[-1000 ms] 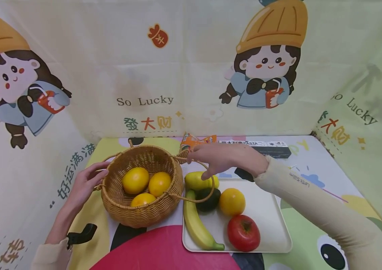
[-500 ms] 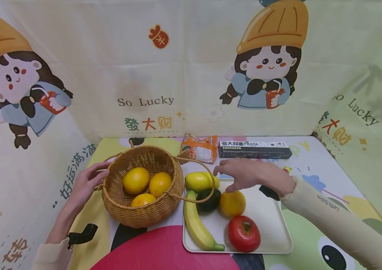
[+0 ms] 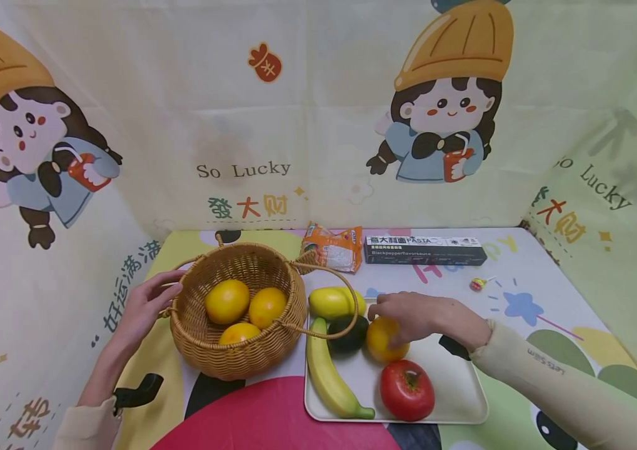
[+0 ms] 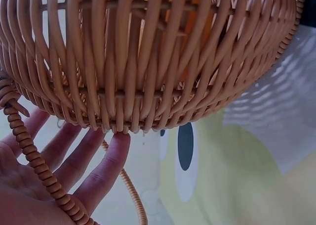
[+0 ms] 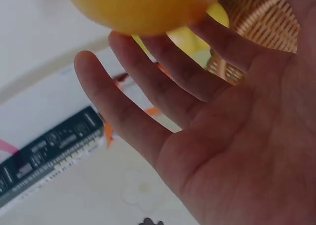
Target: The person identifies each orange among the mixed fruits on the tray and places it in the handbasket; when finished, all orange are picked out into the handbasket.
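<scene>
A wicker basket (image 3: 239, 359) stands at left with several oranges (image 3: 227, 301) inside. My left hand (image 3: 146, 303) rests its fingertips on the basket's left side; in the left wrist view its fingers (image 4: 106, 165) are extended, with a looped handle (image 4: 37, 158) crossing before the palm. My right hand (image 3: 416, 314) reaches over an orange (image 3: 381, 345) on the white tray (image 3: 459, 387). Its thumb lies over the near side and its fingertips are at the far side. The right wrist view shows fairly straight fingers (image 5: 163, 76) at that orange (image 5: 143, 7), the thumb hidden.
On the tray are a banana (image 3: 329, 375), a lemon (image 3: 332, 302), a dark green avocado (image 3: 348, 336) and a red tomato-like fruit (image 3: 406, 390). Behind lie an orange snack packet (image 3: 332, 248), a pasta box (image 3: 425, 251) and a lollipop (image 3: 477, 284). The basket's right handle (image 3: 354, 306) overhangs the tray.
My right hand has moved away from the basket's right handle, rightward and then down onto the orange on the tray. The left hand and the basket have stayed in place.
</scene>
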The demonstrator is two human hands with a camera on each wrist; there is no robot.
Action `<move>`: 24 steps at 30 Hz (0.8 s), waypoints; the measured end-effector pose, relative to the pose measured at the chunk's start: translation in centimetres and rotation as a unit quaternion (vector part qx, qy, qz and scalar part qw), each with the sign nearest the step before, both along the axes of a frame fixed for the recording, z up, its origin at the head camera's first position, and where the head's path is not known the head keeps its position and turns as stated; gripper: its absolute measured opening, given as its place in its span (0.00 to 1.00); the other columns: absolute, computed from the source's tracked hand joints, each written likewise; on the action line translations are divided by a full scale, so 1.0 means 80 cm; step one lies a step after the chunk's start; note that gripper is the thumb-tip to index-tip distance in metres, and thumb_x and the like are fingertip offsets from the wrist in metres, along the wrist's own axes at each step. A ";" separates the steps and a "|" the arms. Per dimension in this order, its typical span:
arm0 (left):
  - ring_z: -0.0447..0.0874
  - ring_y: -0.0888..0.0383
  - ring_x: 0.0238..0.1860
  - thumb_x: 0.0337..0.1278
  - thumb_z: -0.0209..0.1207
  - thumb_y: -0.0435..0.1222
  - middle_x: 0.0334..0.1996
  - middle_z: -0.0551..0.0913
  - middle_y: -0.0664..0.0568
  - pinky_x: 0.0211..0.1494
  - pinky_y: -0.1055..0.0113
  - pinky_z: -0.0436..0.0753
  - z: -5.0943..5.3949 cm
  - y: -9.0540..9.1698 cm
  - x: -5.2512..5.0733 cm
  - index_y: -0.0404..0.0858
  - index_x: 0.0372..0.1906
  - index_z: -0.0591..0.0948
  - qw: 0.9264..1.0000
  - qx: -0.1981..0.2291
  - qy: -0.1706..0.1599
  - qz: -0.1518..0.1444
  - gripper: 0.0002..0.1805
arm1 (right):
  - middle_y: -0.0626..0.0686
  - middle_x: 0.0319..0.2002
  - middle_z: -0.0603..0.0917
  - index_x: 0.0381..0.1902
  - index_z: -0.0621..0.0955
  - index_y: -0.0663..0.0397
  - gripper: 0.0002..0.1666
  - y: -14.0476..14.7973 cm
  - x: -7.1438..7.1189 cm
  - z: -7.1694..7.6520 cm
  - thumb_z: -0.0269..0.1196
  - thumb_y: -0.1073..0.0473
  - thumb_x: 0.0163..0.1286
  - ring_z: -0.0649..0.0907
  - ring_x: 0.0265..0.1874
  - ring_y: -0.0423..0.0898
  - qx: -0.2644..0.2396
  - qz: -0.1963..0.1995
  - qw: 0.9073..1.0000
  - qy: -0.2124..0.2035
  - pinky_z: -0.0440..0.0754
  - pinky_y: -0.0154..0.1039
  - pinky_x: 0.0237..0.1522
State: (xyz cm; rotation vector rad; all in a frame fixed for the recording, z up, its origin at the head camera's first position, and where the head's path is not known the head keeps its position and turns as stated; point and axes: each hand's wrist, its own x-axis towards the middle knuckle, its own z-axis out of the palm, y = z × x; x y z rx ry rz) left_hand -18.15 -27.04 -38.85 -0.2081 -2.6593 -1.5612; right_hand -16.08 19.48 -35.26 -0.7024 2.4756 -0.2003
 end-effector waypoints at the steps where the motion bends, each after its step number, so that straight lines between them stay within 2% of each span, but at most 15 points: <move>1: 0.77 0.74 0.44 0.70 0.51 0.44 0.48 0.73 0.74 0.41 0.77 0.79 0.000 0.000 0.000 0.31 0.63 0.71 1.000 0.000 -0.001 0.000 0.25 | 0.45 0.45 0.78 0.54 0.79 0.44 0.31 0.000 0.000 -0.003 0.76 0.55 0.50 0.76 0.45 0.45 0.001 -0.002 1.000 -0.001 0.80 0.44 0.46; 6: 0.77 0.73 0.44 0.70 0.51 0.44 0.49 0.73 0.73 0.41 0.77 0.79 0.001 0.001 0.001 0.31 0.64 0.71 1.000 0.002 -0.003 0.000 0.26 | 0.43 0.40 0.76 0.53 0.79 0.43 0.33 -0.004 0.004 -0.015 0.77 0.52 0.47 0.75 0.41 0.43 0.009 -0.004 1.000 0.004 0.79 0.41 0.43; 10: 0.77 0.73 0.44 0.70 0.51 0.44 0.49 0.73 0.73 0.41 0.76 0.79 0.001 0.000 0.001 0.31 0.63 0.71 1.000 0.001 -0.002 0.002 0.25 | 0.42 0.36 0.75 0.51 0.79 0.45 0.33 -0.007 0.006 -0.022 0.77 0.51 0.45 0.74 0.37 0.41 0.013 0.010 1.000 0.026 0.78 0.38 0.39; 13: 0.77 0.74 0.44 0.70 0.51 0.44 0.48 0.73 0.73 0.41 0.76 0.79 0.000 0.000 0.001 0.32 0.64 0.71 1.000 0.000 -0.003 0.006 0.26 | 0.42 0.36 0.74 0.51 0.79 0.46 0.34 -0.010 0.007 -0.027 0.78 0.51 0.44 0.74 0.37 0.41 0.011 0.006 0.999 0.034 0.77 0.37 0.39; 18: 0.77 0.74 0.44 0.70 0.51 0.44 0.49 0.73 0.73 0.41 0.77 0.79 0.000 -0.001 0.001 0.32 0.64 0.71 1.000 0.001 -0.002 0.008 0.25 | 0.42 0.36 0.74 0.50 0.79 0.46 0.34 -0.012 0.008 -0.038 0.78 0.51 0.44 0.74 0.35 0.41 0.008 -0.018 1.000 0.019 0.77 0.36 0.37; 24: 0.77 0.74 0.44 0.70 0.52 0.44 0.50 0.75 0.69 0.40 0.75 0.80 -0.001 0.001 0.001 0.32 0.63 0.71 1.000 0.001 0.005 0.008 0.25 | 0.43 0.33 0.74 0.52 0.79 0.45 0.35 -0.015 0.006 -0.046 0.77 0.52 0.43 0.74 0.32 0.42 0.013 -0.017 1.000 0.016 0.76 0.36 0.34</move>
